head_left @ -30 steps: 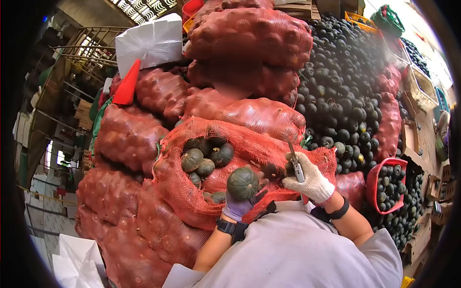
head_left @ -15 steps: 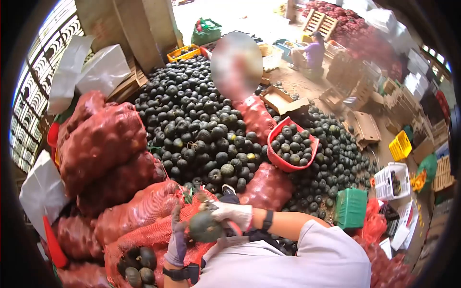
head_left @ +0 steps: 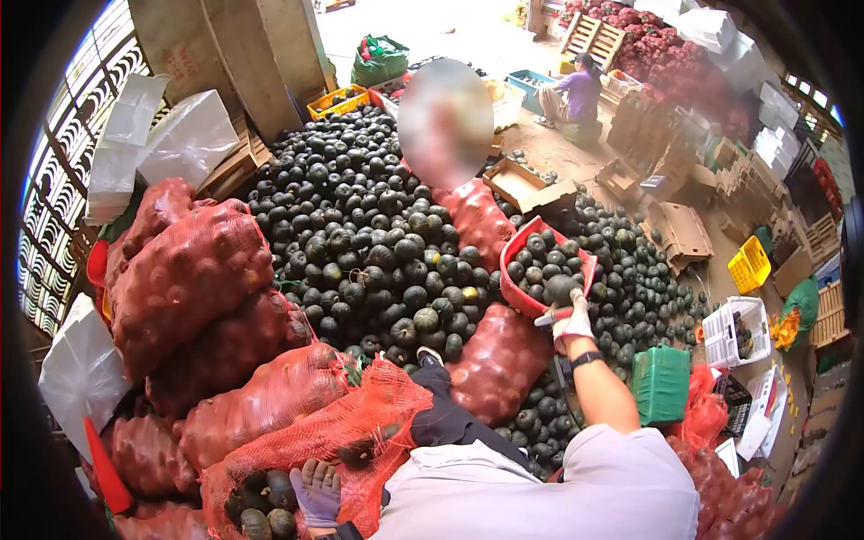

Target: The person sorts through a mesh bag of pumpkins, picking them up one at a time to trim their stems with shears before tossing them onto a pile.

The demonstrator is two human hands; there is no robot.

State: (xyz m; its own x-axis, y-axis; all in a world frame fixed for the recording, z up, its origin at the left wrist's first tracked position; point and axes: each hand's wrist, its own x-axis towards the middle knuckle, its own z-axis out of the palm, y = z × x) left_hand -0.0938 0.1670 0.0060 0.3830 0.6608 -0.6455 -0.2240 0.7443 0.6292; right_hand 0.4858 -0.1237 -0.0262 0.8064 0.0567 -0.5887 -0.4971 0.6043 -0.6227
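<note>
My right hand, in a pale glove, reaches to the near rim of a red tub full of dark green pumpkins. Its fingers are on one round pumpkin, slightly blurred. A narrow pale object sticks out beside the palm; its kind is unclear. Low in the view, my left hand, gloved and palm up, holds nothing, its fingers stretched out. It lies against an open red mesh bag. Several pumpkins show at the bag's mouth, and another shows through the mesh.
A large heap of pumpkins spreads ahead. Full red mesh sacks are stacked at left; another sack lies by the tub. A green crate and white crate stand at right. A person sits far back.
My right hand has swung from the mesh bag out to the red tub. The pumpkin between my hands is no longer there. My left hand has lowered and opened.
</note>
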